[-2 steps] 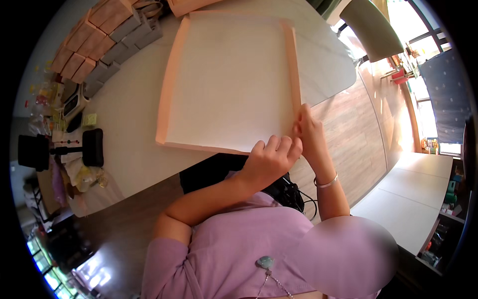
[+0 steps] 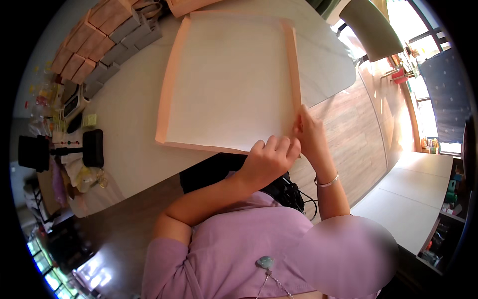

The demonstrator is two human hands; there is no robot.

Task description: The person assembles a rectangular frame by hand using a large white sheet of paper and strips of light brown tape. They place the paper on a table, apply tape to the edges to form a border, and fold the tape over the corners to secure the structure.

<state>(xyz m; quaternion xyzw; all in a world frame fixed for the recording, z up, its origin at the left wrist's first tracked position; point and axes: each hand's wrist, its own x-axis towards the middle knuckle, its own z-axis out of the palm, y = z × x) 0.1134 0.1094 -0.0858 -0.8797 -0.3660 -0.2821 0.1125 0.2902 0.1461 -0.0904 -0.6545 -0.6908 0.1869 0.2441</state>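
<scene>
The left hand (image 2: 273, 157) and right hand (image 2: 311, 129) are closed on the near-right corner of a shallow, peach-rimmed white tray (image 2: 172, 79) overhanging the marbled white table (image 2: 129, 129); corner-shaping seems under way, calling next for an even pinch; beyond, peach and grey boxes (image 2: 94, 37) stand stacked

Left hand (image 2: 271, 160) and right hand (image 2: 311, 132) are hiding near-right corner of tray (image 2: 231, 84) from me. Peach box (image 2: 191, 5) running off top edge. Shirt (image 2: 244, 229) blurring out on right side.
</scene>
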